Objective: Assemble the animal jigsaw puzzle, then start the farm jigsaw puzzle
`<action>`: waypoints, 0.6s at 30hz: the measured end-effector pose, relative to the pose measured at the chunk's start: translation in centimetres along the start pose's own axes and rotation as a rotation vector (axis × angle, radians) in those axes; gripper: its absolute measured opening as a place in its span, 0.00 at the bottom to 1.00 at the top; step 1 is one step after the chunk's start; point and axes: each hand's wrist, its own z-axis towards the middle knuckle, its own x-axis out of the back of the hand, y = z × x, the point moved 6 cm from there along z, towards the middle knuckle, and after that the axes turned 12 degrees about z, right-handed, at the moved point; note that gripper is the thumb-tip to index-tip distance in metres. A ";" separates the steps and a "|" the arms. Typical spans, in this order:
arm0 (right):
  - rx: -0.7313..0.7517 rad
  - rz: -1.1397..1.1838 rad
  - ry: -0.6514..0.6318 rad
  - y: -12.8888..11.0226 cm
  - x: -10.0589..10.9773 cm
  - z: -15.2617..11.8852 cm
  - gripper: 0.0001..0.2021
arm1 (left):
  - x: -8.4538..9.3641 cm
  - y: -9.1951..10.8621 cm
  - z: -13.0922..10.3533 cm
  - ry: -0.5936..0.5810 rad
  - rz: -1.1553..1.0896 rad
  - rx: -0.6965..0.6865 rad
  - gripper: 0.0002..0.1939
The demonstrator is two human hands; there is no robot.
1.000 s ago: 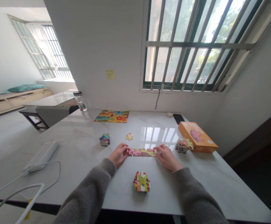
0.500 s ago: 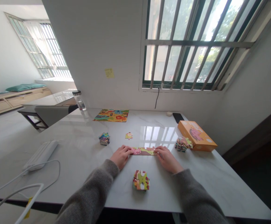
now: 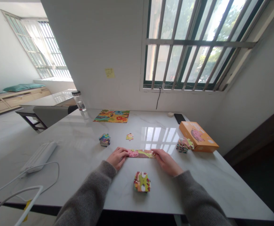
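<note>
A narrow strip of joined puzzle pieces (image 3: 140,153), pink at the left and green and brown further right, lies flat on the white table. My left hand (image 3: 118,157) has its fingertips closed on the strip's left end. At the right end, my right hand (image 3: 166,160) grips the strip between thumb and fingers. A stack of pieces with a green one on top (image 3: 143,182) sits nearer to me, below the strip. One loose piece (image 3: 129,136) lies beyond the strip.
Another stack (image 3: 104,140) stands at the left, a third (image 3: 184,145) at the right beside an orange box (image 3: 198,136). Farther back are a colourful picture sheet (image 3: 112,116), a phone (image 3: 179,118) and a bottle (image 3: 79,101). A power strip (image 3: 40,157) with cables lies left.
Both hands and the strip between them have shifted a little to the left. The stacks and the loose piece stay in place on the table.
</note>
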 end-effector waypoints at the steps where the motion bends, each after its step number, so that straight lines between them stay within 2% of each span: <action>1: -0.001 0.006 -0.003 0.0 -0.1 0.0 0.17 | 0.1 -0.1 -0.1 0.003 0.000 0.008 0.14; 13: 0.010 0.018 -0.044 -0.3 -0.5 -0.3 0.19 | 0.5 0.1 -0.6 0.038 0.016 0.014 0.12; 16: 0.014 0.023 -0.062 -0.5 0.2 -0.4 0.18 | 1.0 0.1 -0.7 0.061 0.053 0.016 0.12; 18: 0.008 0.000 -0.013 -0.5 1.1 -0.6 0.17 | 1.6 -0.2 -0.7 0.091 0.079 0.035 0.13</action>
